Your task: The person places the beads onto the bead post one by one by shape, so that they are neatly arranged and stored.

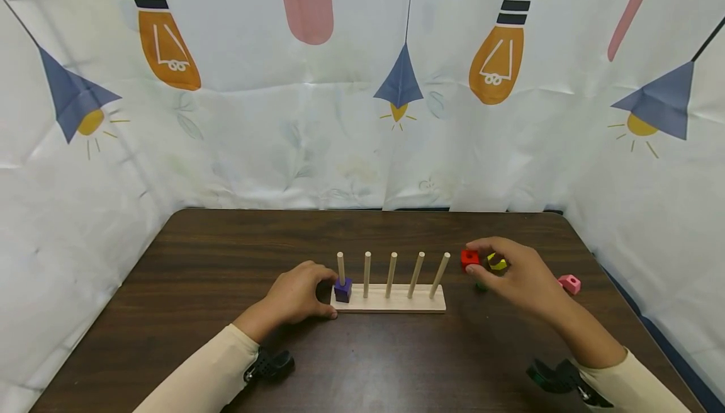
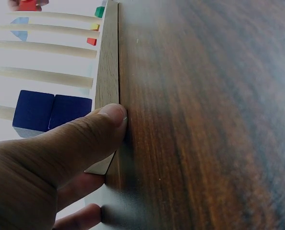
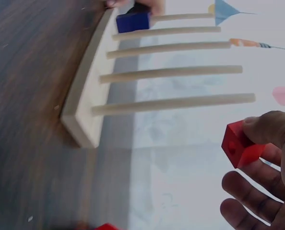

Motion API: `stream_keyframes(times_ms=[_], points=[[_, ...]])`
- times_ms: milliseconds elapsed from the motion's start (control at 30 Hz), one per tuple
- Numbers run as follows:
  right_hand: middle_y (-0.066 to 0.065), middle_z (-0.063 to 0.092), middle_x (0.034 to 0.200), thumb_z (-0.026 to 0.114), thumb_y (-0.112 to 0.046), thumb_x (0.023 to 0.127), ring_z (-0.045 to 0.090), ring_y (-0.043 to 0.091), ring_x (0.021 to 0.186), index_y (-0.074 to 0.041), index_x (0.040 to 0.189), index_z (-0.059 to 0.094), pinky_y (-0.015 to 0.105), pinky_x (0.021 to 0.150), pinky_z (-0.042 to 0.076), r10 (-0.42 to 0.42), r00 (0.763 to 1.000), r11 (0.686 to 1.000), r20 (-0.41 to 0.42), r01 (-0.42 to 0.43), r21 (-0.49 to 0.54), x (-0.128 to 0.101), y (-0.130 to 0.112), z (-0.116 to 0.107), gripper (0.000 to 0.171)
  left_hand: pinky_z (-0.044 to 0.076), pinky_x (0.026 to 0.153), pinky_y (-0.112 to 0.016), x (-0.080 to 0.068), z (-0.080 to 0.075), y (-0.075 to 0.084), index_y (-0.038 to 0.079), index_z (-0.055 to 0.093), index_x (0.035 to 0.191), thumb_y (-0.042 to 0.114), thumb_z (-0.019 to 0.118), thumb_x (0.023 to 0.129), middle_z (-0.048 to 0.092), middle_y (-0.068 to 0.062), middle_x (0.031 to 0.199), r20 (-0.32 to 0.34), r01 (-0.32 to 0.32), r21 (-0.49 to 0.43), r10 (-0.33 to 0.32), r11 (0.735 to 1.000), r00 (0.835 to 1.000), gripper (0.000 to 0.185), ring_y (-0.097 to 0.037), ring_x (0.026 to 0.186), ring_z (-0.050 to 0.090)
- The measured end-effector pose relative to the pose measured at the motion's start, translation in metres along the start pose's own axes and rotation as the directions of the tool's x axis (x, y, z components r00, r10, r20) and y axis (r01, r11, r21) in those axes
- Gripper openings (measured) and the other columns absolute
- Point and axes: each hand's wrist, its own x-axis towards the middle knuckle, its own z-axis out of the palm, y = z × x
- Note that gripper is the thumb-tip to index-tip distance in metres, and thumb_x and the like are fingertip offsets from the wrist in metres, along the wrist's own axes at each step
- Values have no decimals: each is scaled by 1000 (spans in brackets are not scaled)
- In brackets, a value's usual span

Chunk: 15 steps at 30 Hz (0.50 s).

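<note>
Head view shows the right hand (image 1: 518, 274) pinching a red block (image 1: 469, 258) between thumb and fingers, just right of the peg board (image 1: 391, 299), above yellow (image 1: 498, 264) and green (image 1: 481, 286) blocks. The left hand (image 1: 297, 293), fingers curled, grips the board's left end beside the purple block (image 1: 342, 289) on the first peg. A pink block (image 1: 569, 283) lies near the table's right edge; bare tabletop (image 1: 238, 249) lies behind the board
</note>
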Motion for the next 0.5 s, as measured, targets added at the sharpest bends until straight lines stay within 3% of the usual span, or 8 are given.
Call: stream_keyframes(times_ms=[233, 500], points=[[-11, 70, 99, 85, -7, 84, 65, 9, 82, -16, 119, 71, 31, 72, 54, -18, 1000, 999, -21, 19, 32, 10, -11, -4, 39, 53, 77, -46, 0, 0, 0, 23, 75, 114, 42, 98, 65, 69, 8, 108, 4, 1, -7, -1, 1000, 1000, 58, -15, 101, 61], [-10, 69, 103, 85, -2, 82, 64, 7, 84, -13, 117, 71, 27, 75, 54, -59, 997, 996, -48, 62, 62, 18, -20, -5, 39, 54, 76, -47, 0, 0, -1, 23, 75, 111, 42, 98, 64, 68, 8, 106, -7, -26, -16, 26, 1000, 1000, 55, -15, 102, 61]])
